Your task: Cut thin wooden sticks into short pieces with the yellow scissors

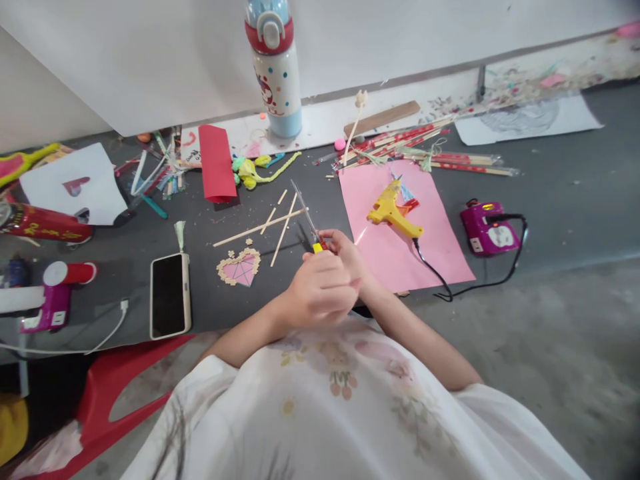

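Observation:
My left hand (pixel 324 288) is closed in a fist in front of my chest, over the table's front edge. Just beyond it, my right hand (pixel 345 252) is closed too, its fingertips at a red part. From between the hands a cutting tool (pixel 305 203) with a long, slim, pointed blade and yellow and red on its handle points up and left; most of the handle is hidden. Close by lie thin wooden sticks (pixel 283 230), two crossing, and shorter pieces. A pink heart (pixel 240 269) edged with small tan pieces rests left of them.
To the right, a yellow glue gun (pixel 393 210) lies on pink paper (pixel 435 260), its cord near a purple power adapter (pixel 490 229). A bottle (pixel 277 80) stands at the back. A phone (pixel 170 295), red folded paper (pixel 217 163) and a red can (pixel 45 223) are at left.

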Available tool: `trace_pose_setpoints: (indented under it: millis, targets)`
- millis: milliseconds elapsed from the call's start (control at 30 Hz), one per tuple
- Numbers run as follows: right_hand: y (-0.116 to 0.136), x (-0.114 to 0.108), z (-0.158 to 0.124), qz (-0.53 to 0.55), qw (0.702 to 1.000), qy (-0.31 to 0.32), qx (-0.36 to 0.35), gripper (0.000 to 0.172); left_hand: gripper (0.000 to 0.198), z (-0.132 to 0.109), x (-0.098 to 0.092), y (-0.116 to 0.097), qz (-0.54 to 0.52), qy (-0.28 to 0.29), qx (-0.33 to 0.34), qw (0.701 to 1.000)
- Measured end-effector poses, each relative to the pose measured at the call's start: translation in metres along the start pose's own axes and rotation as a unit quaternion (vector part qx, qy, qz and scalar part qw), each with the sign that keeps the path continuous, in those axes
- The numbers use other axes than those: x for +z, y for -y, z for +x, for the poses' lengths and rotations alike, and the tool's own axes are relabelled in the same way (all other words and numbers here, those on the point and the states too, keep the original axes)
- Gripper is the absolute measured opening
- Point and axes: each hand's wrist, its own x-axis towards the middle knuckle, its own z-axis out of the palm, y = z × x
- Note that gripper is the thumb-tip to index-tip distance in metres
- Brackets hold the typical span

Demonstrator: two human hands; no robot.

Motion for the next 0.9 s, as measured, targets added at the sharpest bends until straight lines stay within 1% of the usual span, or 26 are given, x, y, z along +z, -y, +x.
trace_pose_setpoints:
  millis: [67,133,200,267,333,400,467,600,733,900]
  targets:
    - [-0.003,0.0,-0.003,0.004,1.0,-0.023,-0.002,0.047,0.043,-0.005,-0.011,0.004,-0.014,-0.082,-0.042,0.996]
    - [-0.003,-0.002,-0.006,0.005,0.999,-0.035,-0.005,0.049,0.044,-0.01,-0.023,0.013,0.052,-0.146,-0.083,0.984]
    - [0.0,-0.005,-0.01,-0.007,0.999,-0.035,-0.007,0.05,0.04,-0.016,-0.033,0.026,0.163,-0.161,-0.136,0.964]
    - [0.004,-0.008,-0.014,-0.026,0.999,-0.03,-0.008,0.052,0.024,-0.022,-0.037,0.037,0.248,-0.138,-0.191,0.94]
    - [0.007,-0.011,-0.017,-0.041,0.999,-0.023,-0.012,0.052,0.009,-0.028,-0.036,0.044,0.278,-0.092,-0.228,0.929]
    - [0.011,-0.012,-0.019,-0.054,0.998,-0.018,-0.018,0.052,0.014,-0.034,-0.032,0.048,0.269,-0.046,-0.24,0.932]
    - [0.014,-0.014,-0.022,-0.072,0.997,-0.013,-0.023,0.052,0.02,-0.04,-0.028,0.05,0.259,-0.025,-0.228,0.938]
    - [0.019,-0.018,-0.026,-0.088,0.996,0.006,-0.025,0.056,0.023,-0.048,-0.026,0.054,0.273,-0.024,-0.173,0.946]
    - [0.022,-0.022,-0.027,-0.078,0.996,0.03,-0.023,0.06,0.023,-0.048,-0.028,0.053,0.26,-0.019,-0.165,0.951]
    - [0.024,-0.025,-0.029,-0.09,0.995,0.038,-0.037,0.068,0.022,-0.044,-0.029,0.047,0.231,-0.017,-0.15,0.961]
